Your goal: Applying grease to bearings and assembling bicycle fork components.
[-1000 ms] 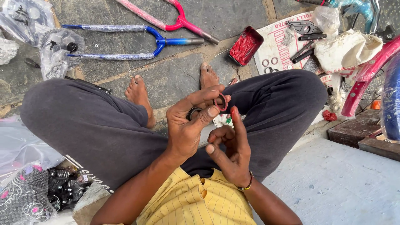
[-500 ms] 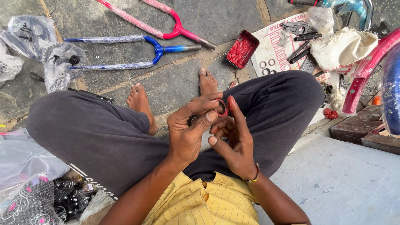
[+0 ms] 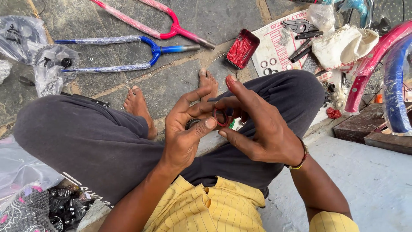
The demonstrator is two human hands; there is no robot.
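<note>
Grey stone paving fills the upper frame, the person sitting cross-legged on it. At upper left lie crumpled clear plastic bags [image 3: 47, 64]; beside them a blue bicycle fork [image 3: 141, 53] and a pink fork [image 3: 171, 28], both film-wrapped. At centre, the left hand [image 3: 184, 133] cradles a dark metal cup [image 3: 192, 123], thumb and forefinger pinched on a thin red ring [image 3: 220, 117]. The ring stands on edge, facing the camera, just right of the cup. The right hand [image 3: 262, 129] closes on the ring's far side, forefinger extended. Upper right: a red tin of grease [image 3: 242, 48], a cloth bundle [image 3: 343, 45], glossy mudguards [image 3: 377, 64].
</note>
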